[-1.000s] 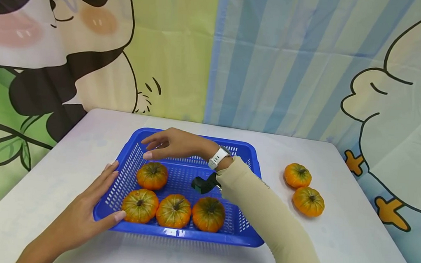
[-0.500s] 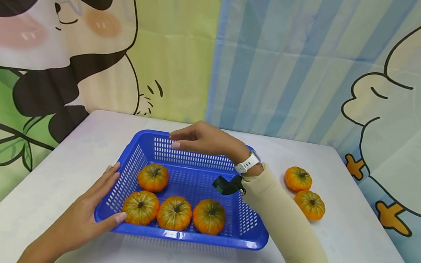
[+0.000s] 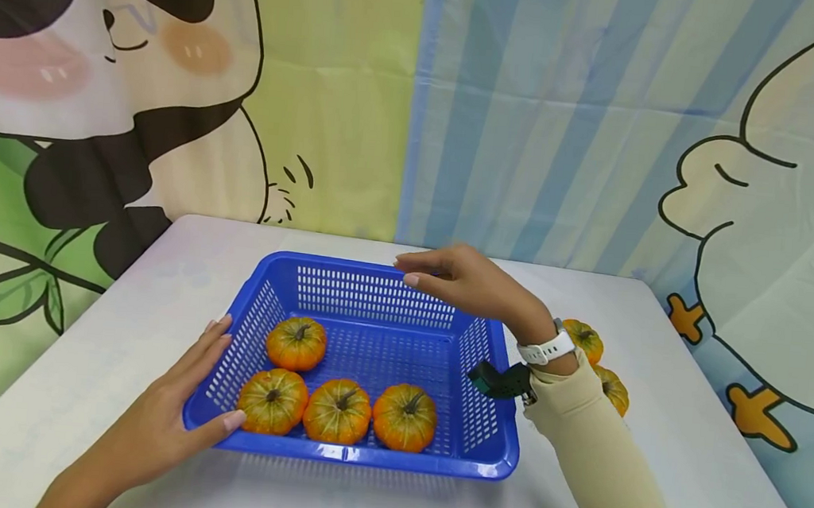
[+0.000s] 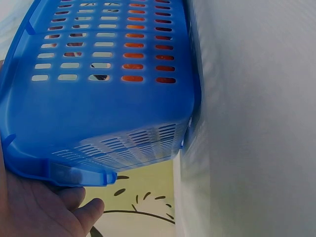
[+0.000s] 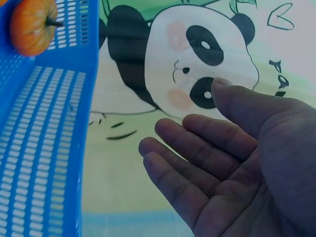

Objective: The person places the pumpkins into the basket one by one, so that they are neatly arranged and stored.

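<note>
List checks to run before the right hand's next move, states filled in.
1. Right hand empty: ok, it holds nothing.
2. Left hand at the left rim of the blue basket: ok.
3. Basket steadied firmly: cannot tell.
4. Four pumpkins inside it: ok.
5. Bare floor in basket: ok, back right.
6. Two pumpkins outside in full view: not ok, right arm partly covers both.

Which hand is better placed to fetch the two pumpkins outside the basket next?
Probably the right hand: it is empty and nearer those loose pumpkins, while the left hand rests at the opposite side of the blue basket.
</note>
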Motion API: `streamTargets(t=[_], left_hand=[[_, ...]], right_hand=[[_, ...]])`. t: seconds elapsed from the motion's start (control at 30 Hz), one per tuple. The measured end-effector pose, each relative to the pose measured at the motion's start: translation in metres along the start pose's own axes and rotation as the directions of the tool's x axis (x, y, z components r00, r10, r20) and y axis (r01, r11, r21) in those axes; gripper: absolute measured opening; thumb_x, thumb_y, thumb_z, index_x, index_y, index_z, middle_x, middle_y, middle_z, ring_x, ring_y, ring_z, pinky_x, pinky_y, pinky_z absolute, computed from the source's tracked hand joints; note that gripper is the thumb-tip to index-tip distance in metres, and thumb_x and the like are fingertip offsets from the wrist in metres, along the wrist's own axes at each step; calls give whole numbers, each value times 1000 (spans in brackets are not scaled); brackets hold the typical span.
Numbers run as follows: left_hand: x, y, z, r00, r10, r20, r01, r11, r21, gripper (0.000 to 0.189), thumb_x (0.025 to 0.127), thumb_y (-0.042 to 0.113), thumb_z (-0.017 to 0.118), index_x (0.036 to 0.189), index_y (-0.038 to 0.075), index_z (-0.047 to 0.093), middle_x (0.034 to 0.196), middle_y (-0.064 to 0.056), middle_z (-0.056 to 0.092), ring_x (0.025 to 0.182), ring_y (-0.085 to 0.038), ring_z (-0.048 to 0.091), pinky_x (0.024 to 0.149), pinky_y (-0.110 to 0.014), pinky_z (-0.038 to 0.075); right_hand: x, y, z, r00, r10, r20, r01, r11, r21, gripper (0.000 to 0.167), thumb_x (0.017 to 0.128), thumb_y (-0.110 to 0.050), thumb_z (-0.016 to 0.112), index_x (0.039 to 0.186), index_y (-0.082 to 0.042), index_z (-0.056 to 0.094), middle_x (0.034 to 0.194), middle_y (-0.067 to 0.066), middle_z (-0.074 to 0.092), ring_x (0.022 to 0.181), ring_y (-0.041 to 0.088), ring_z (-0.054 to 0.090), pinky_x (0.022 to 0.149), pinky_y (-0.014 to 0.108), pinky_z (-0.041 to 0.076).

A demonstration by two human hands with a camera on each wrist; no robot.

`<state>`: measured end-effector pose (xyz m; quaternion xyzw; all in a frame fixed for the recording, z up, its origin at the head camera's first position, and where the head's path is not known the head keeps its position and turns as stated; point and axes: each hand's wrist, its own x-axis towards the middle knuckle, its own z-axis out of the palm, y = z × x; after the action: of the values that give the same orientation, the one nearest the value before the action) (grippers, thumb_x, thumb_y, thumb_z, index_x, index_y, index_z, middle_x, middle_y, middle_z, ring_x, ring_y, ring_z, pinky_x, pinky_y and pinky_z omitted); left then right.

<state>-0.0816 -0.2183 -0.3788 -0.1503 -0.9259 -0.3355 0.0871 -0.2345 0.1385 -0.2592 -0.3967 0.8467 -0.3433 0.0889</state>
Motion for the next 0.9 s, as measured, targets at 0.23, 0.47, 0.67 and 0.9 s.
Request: streamTargets(t=[0.23, 0.47, 0.67, 0.9], left_hand=[[0, -2, 0, 1000, -7, -2, 7, 1000, -3, 91, 85, 35, 73, 157, 18, 19, 162, 3, 9, 147, -31, 11, 94, -73, 32], [0, -1, 0, 1000, 5, -6, -5, 1000, -1, 91, 85, 34, 73, 157, 19, 19, 162, 3, 10, 147, -30, 12, 96, -72, 31], [1, -1, 0, 1000, 13, -6, -13, 1000, 11, 91, 85, 34, 73, 157, 17, 19, 162, 2, 10, 147, -29, 11, 96, -72, 31], [-1, -1, -1, 1000, 13, -7, -13, 1000, 6, 91, 85, 33, 73, 157, 16, 19, 162, 1, 10, 147, -30, 11, 97, -72, 30]], right_hand=[[-33, 20, -2, 996, 45, -79, -48, 998, -42, 39, 100, -26, 56, 134, -6, 60, 130, 4, 62, 116, 18, 60, 94, 37, 50], [-76, 35, -2, 984, 100, -148, -107, 993, -44, 37, 101, -21, 55, 134, -7, 60, 128, 8, 63, 115, 24, 61, 91, 39, 52], [-102, 42, -3, 965, 157, -209, -173, 983, -63, 37, 100, -23, 56, 132, -7, 61, 126, 8, 64, 113, 25, 63, 89, 36, 53], [-123, 52, 0, 943, 189, -273, -213, 975, -62, 37, 99, -22, 57, 132, -4, 61, 125, 10, 64, 113, 29, 62, 86, 37, 54]])
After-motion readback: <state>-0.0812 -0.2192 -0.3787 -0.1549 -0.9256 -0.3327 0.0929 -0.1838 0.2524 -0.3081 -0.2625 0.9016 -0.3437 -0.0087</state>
